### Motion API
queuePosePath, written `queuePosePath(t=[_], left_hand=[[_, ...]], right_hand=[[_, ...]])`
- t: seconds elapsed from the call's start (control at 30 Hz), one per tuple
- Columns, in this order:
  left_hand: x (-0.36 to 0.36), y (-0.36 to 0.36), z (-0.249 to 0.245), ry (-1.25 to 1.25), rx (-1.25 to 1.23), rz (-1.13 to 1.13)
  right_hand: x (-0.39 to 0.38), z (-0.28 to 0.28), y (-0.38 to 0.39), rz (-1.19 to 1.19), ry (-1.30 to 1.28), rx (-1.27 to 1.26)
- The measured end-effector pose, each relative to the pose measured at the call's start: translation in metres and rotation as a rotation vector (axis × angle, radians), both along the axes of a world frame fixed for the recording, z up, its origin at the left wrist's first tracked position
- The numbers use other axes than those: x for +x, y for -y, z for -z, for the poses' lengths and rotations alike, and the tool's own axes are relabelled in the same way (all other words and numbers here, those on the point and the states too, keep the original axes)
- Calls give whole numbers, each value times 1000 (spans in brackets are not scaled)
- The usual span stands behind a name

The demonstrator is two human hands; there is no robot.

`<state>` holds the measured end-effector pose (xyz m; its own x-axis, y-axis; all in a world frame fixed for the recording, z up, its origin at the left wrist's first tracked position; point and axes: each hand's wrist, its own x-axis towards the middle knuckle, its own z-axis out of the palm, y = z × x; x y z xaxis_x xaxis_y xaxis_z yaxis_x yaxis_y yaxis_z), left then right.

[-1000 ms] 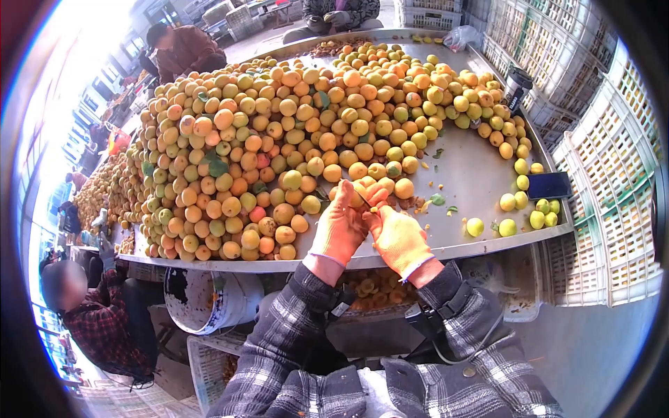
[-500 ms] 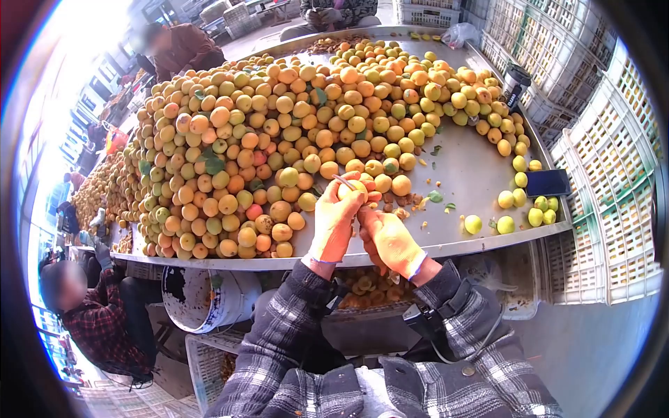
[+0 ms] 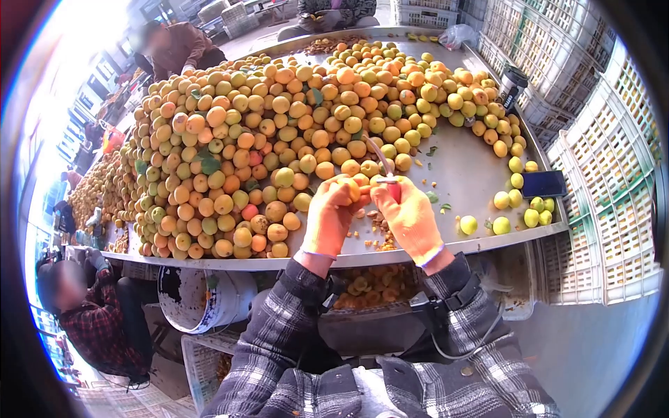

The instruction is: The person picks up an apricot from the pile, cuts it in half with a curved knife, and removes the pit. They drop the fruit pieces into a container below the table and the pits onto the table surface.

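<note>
Your left hand (image 3: 330,217), fingers curled, pinches an orange-yellow fruit (image 3: 355,189) at 12 o'clock; your right hand (image 3: 410,221) is closed on a red-handled curved knife (image 3: 394,189); black cup (image 3: 513,86), 1 o'clock, white lettering too small to read.

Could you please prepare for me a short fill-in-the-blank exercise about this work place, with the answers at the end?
The gloved left hand and gloved right hand are both ____ in colour.
The knife is held in the person's ____ hand.
Seen from the person, the big fruit heap lies to the ____ of the phone.
The outside of the bucket is mostly ____.

Missing words: orange; right; left; white.
</note>
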<state>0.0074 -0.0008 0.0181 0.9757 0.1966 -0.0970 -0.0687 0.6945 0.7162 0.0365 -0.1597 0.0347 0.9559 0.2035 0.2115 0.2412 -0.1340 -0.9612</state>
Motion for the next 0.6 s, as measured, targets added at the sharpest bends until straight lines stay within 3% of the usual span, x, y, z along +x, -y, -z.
queuePosePath(t=[0.07, 0.1, 0.17, 0.27, 0.33, 0.4, 0.47, 0.5, 0.6], left_hand=[[-4, 20, -4, -31, 244, -28], [-6, 14, 0, -117, 537, 47], [-8, 22, -5, -38, 448, 58], [-14, 22, -5, 95, 282, 94], [-14, 21, -12, 143, -211, 136], [-11, 18, -11, 205, -179, 114], [-11, 19, -10, 295, -181, 108], [-12, 24, -8, 213, 4, 7], [-15, 14, -5, 149, 63, 139]], right_hand=[[-2, -19, -3, -92, -126, 47], [1, -11, -4, -64, -63, -25], [9, 3, -3, -34, -1, -102], [13, 4, 1, -85, -35, -21], [13, -6, 5, -89, -307, 126], [11, -4, 3, -72, -329, 80], [9, 10, -1, -111, -87, -257], [1, -1, -3, -216, -369, -14], [-1, -14, -2, -260, -556, 129]])
